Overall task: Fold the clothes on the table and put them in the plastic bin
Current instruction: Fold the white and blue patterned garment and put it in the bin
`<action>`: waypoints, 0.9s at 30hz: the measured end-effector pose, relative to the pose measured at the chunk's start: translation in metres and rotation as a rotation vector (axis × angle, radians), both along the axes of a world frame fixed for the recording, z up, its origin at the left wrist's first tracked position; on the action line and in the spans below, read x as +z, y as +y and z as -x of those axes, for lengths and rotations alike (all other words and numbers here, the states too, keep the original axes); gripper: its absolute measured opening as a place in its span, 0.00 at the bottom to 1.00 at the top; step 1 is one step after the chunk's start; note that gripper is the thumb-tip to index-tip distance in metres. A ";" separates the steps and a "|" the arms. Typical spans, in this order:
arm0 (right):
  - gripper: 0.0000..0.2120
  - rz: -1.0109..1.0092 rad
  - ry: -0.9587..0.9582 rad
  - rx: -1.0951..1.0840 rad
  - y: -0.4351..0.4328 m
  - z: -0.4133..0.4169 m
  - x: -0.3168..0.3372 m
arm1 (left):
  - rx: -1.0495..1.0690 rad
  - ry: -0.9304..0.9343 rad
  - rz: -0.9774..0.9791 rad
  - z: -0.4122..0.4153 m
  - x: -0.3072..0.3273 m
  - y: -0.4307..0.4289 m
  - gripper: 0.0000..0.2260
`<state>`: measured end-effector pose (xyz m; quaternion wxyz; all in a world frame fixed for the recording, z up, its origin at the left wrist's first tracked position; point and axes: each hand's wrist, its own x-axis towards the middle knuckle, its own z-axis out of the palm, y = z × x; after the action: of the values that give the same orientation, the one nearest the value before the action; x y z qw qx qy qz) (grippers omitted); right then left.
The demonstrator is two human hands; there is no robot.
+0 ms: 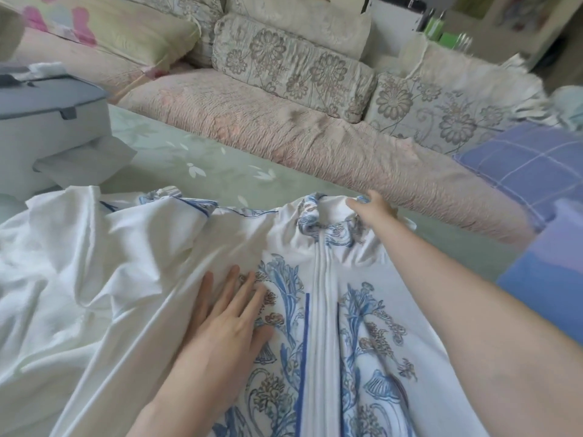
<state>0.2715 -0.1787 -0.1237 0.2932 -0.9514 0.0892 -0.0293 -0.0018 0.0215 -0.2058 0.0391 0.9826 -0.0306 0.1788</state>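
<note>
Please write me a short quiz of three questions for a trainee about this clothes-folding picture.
1. True or false: the left hand lies flat on the printed garment.
2. Where does the right hand grip the garment? A) near the collar B) at the near hem C) it does not touch it
3. Fill in: the plastic bin stands on the far ___ side of the view.
Key: 1 true; 2 A; 3 left.
</note>
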 end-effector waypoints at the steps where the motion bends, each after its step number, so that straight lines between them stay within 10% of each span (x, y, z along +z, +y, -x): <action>1: 0.39 0.012 0.048 -0.012 -0.006 -0.003 0.000 | -0.001 -0.002 0.004 0.000 -0.001 0.000 0.26; 6: 0.43 0.181 0.133 -0.020 0.002 -0.014 -0.014 | -0.005 0.004 -0.010 0.000 0.000 0.001 0.26; 9: 0.19 0.220 0.087 -0.038 0.003 -0.017 -0.023 | -0.009 -0.001 -0.010 0.000 0.003 0.001 0.26; 21: 0.08 -0.585 -0.317 0.332 -0.006 0.086 0.041 | -0.016 0.047 0.014 0.003 0.007 0.002 0.25; 27: 0.11 0.094 0.199 0.730 -0.059 0.199 0.006 | -0.028 0.053 0.031 0.003 0.010 0.001 0.25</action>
<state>0.0728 -0.2376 -0.1181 0.2302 -0.9312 -0.2289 0.1656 -0.0047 0.0229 -0.1963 0.0577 0.9858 -0.0405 0.1525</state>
